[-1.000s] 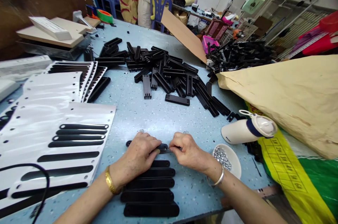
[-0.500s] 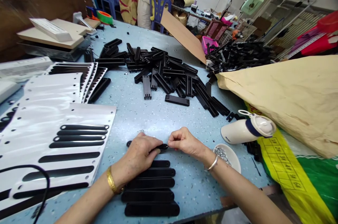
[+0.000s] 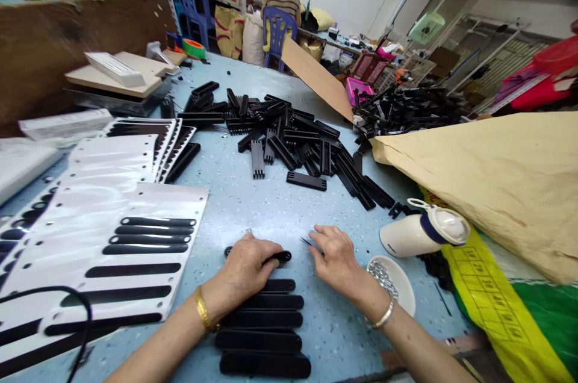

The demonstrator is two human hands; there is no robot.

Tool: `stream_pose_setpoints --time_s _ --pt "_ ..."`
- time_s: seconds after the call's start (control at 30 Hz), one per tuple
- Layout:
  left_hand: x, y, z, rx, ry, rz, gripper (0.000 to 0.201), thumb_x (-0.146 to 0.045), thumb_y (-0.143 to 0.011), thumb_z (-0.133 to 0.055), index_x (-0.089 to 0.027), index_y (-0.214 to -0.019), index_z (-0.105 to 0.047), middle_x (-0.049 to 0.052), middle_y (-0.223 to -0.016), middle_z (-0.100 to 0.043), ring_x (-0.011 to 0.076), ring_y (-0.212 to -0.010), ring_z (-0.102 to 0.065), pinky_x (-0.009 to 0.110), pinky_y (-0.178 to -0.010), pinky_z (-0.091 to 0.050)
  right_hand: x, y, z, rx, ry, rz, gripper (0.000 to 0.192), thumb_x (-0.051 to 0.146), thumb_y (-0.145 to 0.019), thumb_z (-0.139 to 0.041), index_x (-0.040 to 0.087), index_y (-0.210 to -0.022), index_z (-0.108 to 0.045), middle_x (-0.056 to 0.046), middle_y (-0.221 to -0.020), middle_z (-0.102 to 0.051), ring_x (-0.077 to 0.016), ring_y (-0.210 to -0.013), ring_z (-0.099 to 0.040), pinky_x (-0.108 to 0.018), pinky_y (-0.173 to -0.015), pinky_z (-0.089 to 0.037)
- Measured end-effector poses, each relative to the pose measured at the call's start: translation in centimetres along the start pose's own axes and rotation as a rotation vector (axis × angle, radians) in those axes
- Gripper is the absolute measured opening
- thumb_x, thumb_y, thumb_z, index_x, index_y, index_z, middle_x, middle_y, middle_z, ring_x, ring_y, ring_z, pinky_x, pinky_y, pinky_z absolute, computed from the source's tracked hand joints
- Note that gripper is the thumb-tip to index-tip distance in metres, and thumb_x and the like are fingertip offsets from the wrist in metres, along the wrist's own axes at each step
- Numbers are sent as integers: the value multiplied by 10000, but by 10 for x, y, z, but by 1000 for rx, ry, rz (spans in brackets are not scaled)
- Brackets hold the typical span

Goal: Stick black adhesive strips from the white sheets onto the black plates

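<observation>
Now the right hand [image 3: 336,258] has let go of the black strip [image 3: 277,258] at lower centre and lies apart from it, fingers loosely spread on the blue table [image 3: 271,208]; pinching there looks finished. Meanwhile the left hand [image 3: 247,264] still presses the strip down, fingers curled over it.

We see a speckled blue table [image 3: 253,202] bearing a black comb pile [image 3: 289,133], with white backing sheets [image 3: 108,220] left of it
</observation>
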State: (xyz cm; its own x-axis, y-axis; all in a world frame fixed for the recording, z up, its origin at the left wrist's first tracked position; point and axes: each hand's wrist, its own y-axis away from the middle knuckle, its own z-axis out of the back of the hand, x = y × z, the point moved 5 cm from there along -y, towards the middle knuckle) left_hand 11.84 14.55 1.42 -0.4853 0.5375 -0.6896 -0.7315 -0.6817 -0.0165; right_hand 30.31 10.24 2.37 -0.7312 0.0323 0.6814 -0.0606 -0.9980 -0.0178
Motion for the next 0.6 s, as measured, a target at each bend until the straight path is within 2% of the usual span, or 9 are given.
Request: stream_pose_setpoints --time_s 0.07,0.13,0.27,0.4,0.47,0.53,0.6 --pt "-2 1 1 0 -20 13 193 -159 -841 -576 -241 -948 -714 14 -882 -781 226 -798 -702 427 -877 -437 13 4 -7 -16 1 97 186 200 -815 -555 154 -857 -731 -129 -879 -683 -258 -867 -607 -392 -811 -446" --pt "-3 2 1 -3 -42 25 189 -151 -830 -589 -239 -932 -721 13 -860 -780 224 -776 -697 422 -865 -446 22 5 -19 7 -56 119 203 239 -835 -540 151 -785 -716 -88 -730 -653 -204 -695 -603 -329 -675 -458" --pt "-3 4 -1 -17 -57 40 173 -143 -814 -608 -235 -897 -729 9 -829 -774 222 -766 -696 421 -871 -457 20 2 -40 61 -241 -70 168 273 -749 -576 158 -663 -663 -44 -611 -620 -159 -561 -550 -280 -549 -419" --pt "-4 5 -2 -39 -33 41 169 -136 -797 -614 -232 -863 -737 8 -790 -772 223 -746 -704 446 -889 -469 13 -2 -48 124 -447 -241 160 315 -671 -623 168 -608 -626 5 -523 -559 -125 -494 -478 -251 -486 -361" --pt "-4 7 4 -66 -9 48 221 -141 -753 -650 -235 -934 -737 17 -855 -782 234 -803 -712 442 -905 -481 12 -4 -47 128 -487 -270 166 321 -655 -625 172 -582 -611 17 -496 -536 -116 -472 -457 -244 -466 -341" --pt "-1 9 16 -114 22 68 349 -152 -731 -661 -218 -1070 -711 50 -1013 -775 246 -929 -707 419 -929 -493 11 -7 -47 124 -485 -281 162 307 -647 -620 175 -556 -601 21 -475 -528 -112 -457 -448 -240 -452 -329" --pt "6 12 32 -175 54 103 383 -173 -790 -597 -177 -1166 -672 91 -1145 -737 242 -1031 -685 385 -923 -513 10 -8 -47 119 -483 -294 146 280 -642 -617 175 -542 -605 21 -462 -527 -111 -450 -448 -238 -447 -327"
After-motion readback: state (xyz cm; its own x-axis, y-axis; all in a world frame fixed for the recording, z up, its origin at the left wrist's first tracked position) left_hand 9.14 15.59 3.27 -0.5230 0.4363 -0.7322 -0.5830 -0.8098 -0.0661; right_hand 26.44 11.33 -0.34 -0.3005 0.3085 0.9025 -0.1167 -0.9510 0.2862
